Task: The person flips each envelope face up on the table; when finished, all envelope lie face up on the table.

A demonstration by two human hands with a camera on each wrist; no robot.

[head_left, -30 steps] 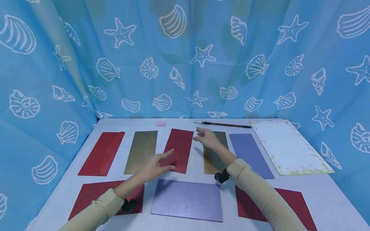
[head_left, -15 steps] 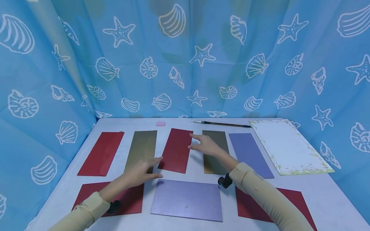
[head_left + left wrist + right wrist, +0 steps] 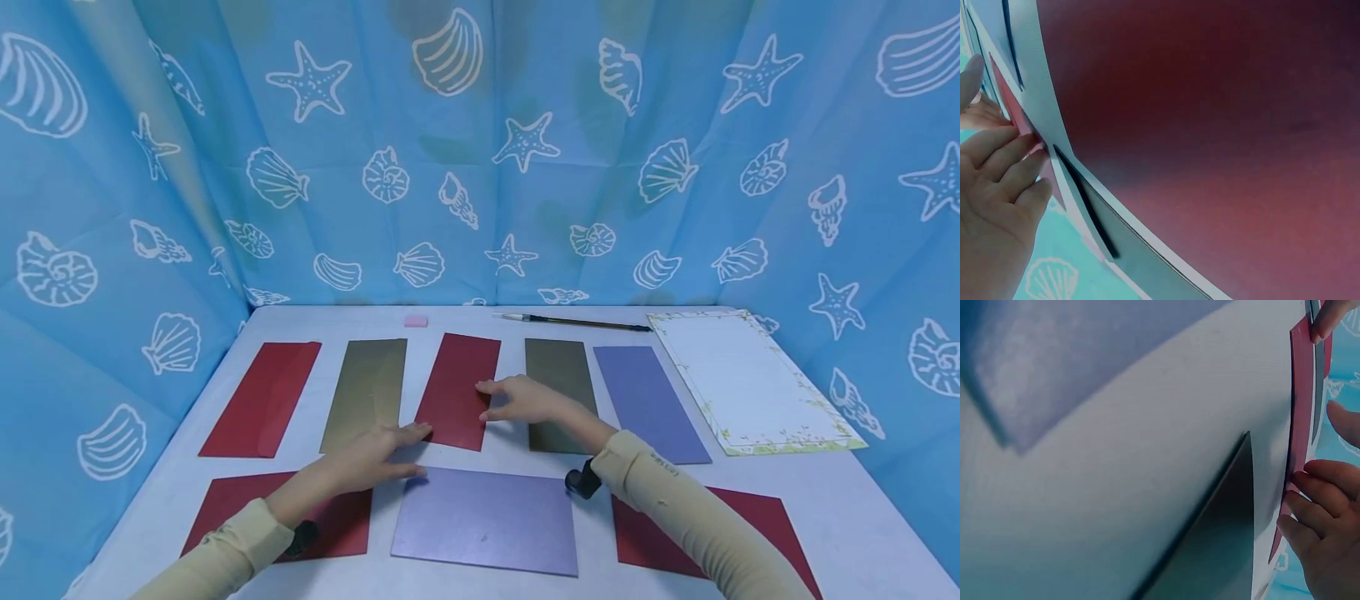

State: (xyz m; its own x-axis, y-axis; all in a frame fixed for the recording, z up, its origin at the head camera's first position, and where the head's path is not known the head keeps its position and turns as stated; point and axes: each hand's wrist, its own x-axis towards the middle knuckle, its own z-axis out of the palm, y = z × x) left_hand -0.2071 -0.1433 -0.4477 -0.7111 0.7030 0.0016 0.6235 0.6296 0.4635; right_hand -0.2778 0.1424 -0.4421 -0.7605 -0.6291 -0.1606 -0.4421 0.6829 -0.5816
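Note:
A flat red paper rectangle point(image 3: 461, 383), like an envelope, lies in the middle of the back row. At its lower left corner my left hand point(image 3: 371, 460) has its fingertips, the thumb held apart above the near lilac rectangle point(image 3: 487, 525). My right hand point(image 3: 528, 400) reaches in from the other side, fingertips on the red paper's right edge. The right wrist view shows those fingers relaxed along the red edge point(image 3: 1300, 400), thumb spread away. In the left wrist view, the left fingers point(image 3: 1022, 178) overlap the red paper's edge.
Gold rectangles point(image 3: 367, 383) point(image 3: 558, 375) flank the red one, with another red point(image 3: 258, 400) far left and a lilac one point(image 3: 648, 400) right. Dark red rectangles point(image 3: 352, 525) point(image 3: 757, 525) lie in front. A brush point(image 3: 588, 322), pink eraser point(image 3: 416, 321) and bordered white sheet point(image 3: 750, 375) sit behind.
My right hand has come down and toward me along the red paper's right edge. The left hand has shifted left and nearer, to its lower corner; that corner has swung slightly left.

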